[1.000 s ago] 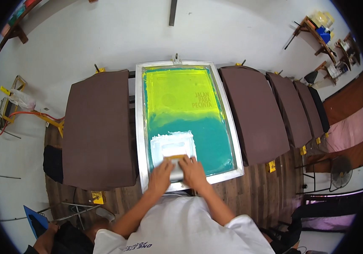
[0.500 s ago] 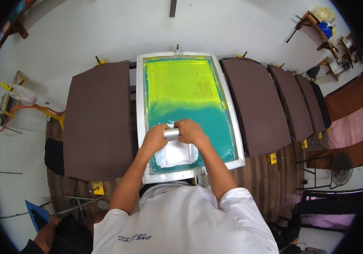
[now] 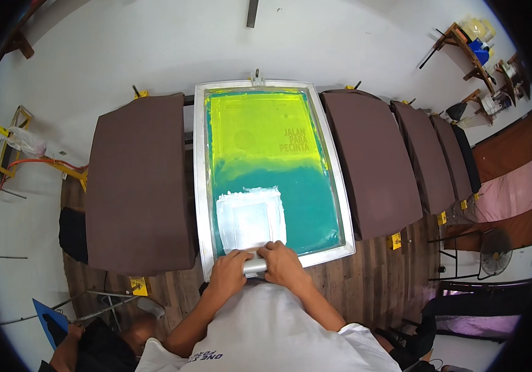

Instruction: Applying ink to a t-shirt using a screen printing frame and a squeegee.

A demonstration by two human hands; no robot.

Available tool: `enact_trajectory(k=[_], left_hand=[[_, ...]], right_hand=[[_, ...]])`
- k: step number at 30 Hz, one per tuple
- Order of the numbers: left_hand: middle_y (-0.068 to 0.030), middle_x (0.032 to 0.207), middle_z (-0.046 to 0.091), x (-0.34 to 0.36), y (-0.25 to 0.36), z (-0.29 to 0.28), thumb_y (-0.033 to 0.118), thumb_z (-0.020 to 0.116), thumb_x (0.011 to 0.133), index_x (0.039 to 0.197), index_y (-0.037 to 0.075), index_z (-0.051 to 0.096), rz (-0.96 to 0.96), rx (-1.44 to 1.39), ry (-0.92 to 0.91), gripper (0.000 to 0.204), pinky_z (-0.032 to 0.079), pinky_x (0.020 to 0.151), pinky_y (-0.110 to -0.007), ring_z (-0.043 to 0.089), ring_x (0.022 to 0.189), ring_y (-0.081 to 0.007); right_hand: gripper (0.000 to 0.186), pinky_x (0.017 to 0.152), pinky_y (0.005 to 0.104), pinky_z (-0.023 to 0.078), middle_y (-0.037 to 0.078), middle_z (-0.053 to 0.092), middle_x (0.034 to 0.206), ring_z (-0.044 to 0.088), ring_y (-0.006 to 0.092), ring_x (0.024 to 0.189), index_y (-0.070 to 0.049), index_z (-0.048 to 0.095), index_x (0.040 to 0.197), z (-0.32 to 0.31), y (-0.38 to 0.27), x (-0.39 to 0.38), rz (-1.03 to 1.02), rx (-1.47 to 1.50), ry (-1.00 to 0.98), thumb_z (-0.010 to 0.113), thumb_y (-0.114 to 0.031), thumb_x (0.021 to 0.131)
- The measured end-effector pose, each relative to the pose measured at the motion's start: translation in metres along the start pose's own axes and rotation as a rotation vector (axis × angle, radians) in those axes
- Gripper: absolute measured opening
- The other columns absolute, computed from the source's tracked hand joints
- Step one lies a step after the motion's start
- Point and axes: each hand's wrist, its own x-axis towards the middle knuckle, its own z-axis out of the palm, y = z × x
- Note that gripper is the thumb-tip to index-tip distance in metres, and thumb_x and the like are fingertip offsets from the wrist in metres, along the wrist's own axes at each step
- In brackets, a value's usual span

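Observation:
A silver-framed printing screen [image 3: 338, 186] lies ahead of me, lime yellow in its far half and teal in its near half, with printed lettering on the yellow. A patch of white ink [image 3: 248, 218] covers the lower left of the mesh. At the near edge of the screen, my left hand [image 3: 227, 273] and my right hand [image 3: 283, 268] are both closed on a metal-handled squeegee [image 3: 255, 265], one hand toward each end of it. The squeegee's blade is hidden by my hands and the handle.
Brown fabric-covered platens [image 3: 134, 180] flank the screen on both sides. Shelves with supplies [image 3: 477, 46] hang at upper right. A standing fan [image 3: 495, 251] is at right, a yellow metal arm with red hose [image 3: 74, 172] at left. A seated person in dark clothing [image 3: 101, 341] is at lower left.
Half a second ago both hands and the squeegee were higher on the white patch; now they are back at the screen's near edge, much as one second ago, slightly closer to my body.

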Motion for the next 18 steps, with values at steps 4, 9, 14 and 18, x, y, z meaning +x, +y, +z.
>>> enact_trajectory(k=[4, 9, 14, 18], left_hand=[[-0.0191, 0.096, 0.068, 0.031, 0.000, -0.019, -0.005, 0.061, 0.073, 0.106, 0.005, 0.070, 0.044, -0.006, -0.026, 0.035, 0.051, 0.085, -0.047, 0.065, 0.093, -0.0385], [-0.0212, 0.094, 0.068, 0.121, -0.012, -0.030, -0.003, 0.061, 0.074, 0.102, 0.007, 0.070, 0.118, 0.105, 0.048, 0.031, 0.052, 0.080, -0.049, 0.065, 0.090, -0.0407], [-0.0214, 0.095, 0.069, 0.137, -0.011, -0.030, -0.006, 0.059, 0.075, 0.101, 0.006, 0.070, 0.068, 0.059, -0.002, 0.030, 0.053, 0.082, -0.047, 0.066, 0.093, -0.0399], [-0.0184, 0.099, 0.066, 0.111, -0.016, -0.002, -0.005, 0.064, 0.073, 0.106, 0.009, 0.068, 0.121, 0.113, 0.026, 0.036, 0.053, 0.081, -0.049, 0.066, 0.089, -0.0398]], right_hand=[[0.034, 0.077, 0.0467, 0.055, 0.013, 0.069, 0.096, 0.067, 0.0343, 0.092, -0.010, 0.071, 0.100, -0.018, 0.009, 0.024, -0.033, -0.032, -0.058, 0.071, -0.007, 0.066], [0.035, 0.075, 0.0462, 0.056, 0.013, 0.070, 0.095, 0.067, 0.0368, 0.088, -0.011, 0.072, 0.102, -0.050, 0.043, 0.095, 0.009, -0.097, 0.039, 0.068, -0.007, 0.067], [0.032, 0.077, 0.0468, 0.055, 0.019, 0.069, 0.086, 0.066, 0.0396, 0.085, -0.007, 0.071, 0.096, -0.048, 0.052, 0.107, 0.012, -0.017, 0.054, 0.068, -0.007, 0.064], [0.035, 0.082, 0.0455, 0.053, 0.020, 0.066, 0.090, 0.063, 0.0406, 0.088, -0.002, 0.069, 0.095, -0.026, 0.055, 0.073, -0.029, 0.010, 0.151, 0.069, -0.004, 0.060]])
